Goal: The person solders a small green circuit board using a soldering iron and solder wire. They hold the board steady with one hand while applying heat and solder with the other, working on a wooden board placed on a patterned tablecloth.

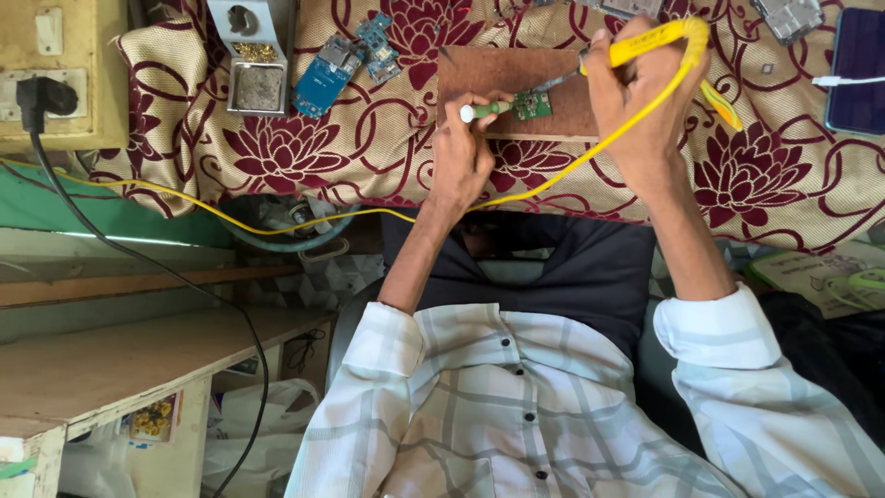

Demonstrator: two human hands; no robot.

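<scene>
A small green circuit board [533,104] lies on a brown wooden block [502,69], which rests on a maroon floral cloth [369,148]. My left hand [461,152] grips a thin green tool with a white end [483,111] and presses it against the board's left edge. My right hand [636,97] holds a yellow soldering iron [650,39]. Its metal tip [560,81] points down to the board's upper right side. The iron's yellow cord [572,171] loops around my right hand and trails left across the cloth.
A metal iron stand with brass wool [255,55] and two blue circuit boards [324,76] lie upper left. A wall socket with a black plug [41,95] is far left. A dark phone with a white cable [857,69] lies right. A wooden bench [120,364] sits lower left.
</scene>
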